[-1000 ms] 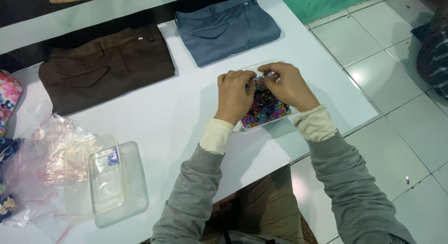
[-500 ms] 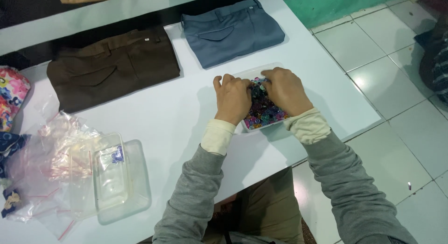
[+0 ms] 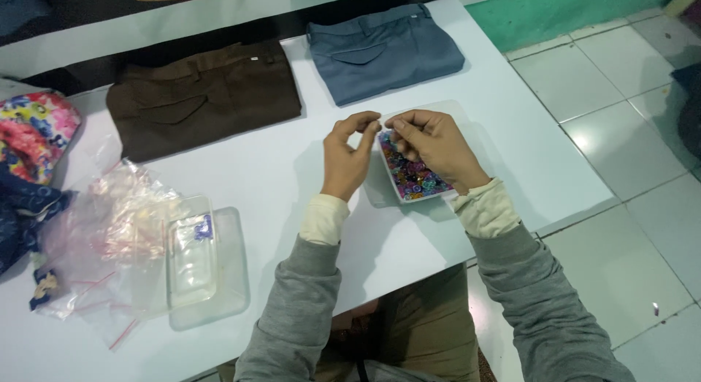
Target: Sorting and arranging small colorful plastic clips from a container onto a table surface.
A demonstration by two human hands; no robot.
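The bead tray (image 3: 416, 179) lies lengthwise directly beneath the right hand (image 3: 437, 150) (nearer than the left hand (image 3: 349, 157)), both hands' fingers pinched together, on what I cannot tell.

Shallow tray of multicoloured beads (image 3: 414, 179)
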